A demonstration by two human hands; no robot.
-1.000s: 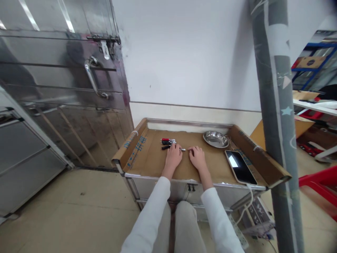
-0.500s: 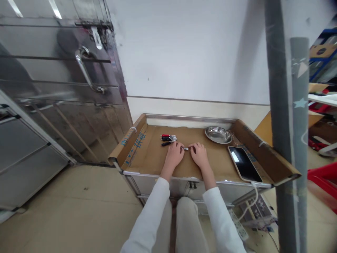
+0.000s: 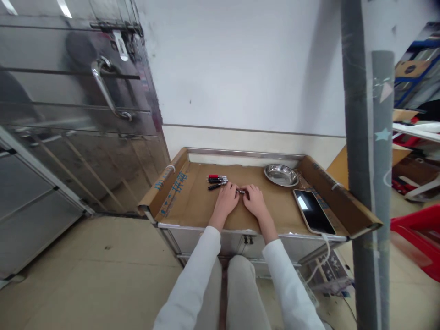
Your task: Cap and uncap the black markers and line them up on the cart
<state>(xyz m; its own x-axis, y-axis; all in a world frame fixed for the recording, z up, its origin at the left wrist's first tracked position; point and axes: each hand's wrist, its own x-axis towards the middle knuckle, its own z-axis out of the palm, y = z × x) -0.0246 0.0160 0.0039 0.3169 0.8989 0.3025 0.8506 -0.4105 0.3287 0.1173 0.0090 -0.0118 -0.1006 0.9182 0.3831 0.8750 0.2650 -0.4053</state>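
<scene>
In the head view, both hands meet low over the cardboard-lined tabletop. My left hand has its fingers closed on a short dark pen with a silvery end. The fingers of my right hand are closed around that silvery end, and only a small stretch of the pen shows between the hands. Just beyond my left hand lie several pens: a red one at the back, black ones in front, and another black pen at a slant.
A round steel dish stands at the back right. A phone with a white cable lies at the right. Cardboard walls line the table's sides. A grey wrapped pipe rises beyond the right end.
My right hand has moved left, closing the gap to my left hand, and its fingers are now on the pen's silvery end. The camera view has shifted slightly.
</scene>
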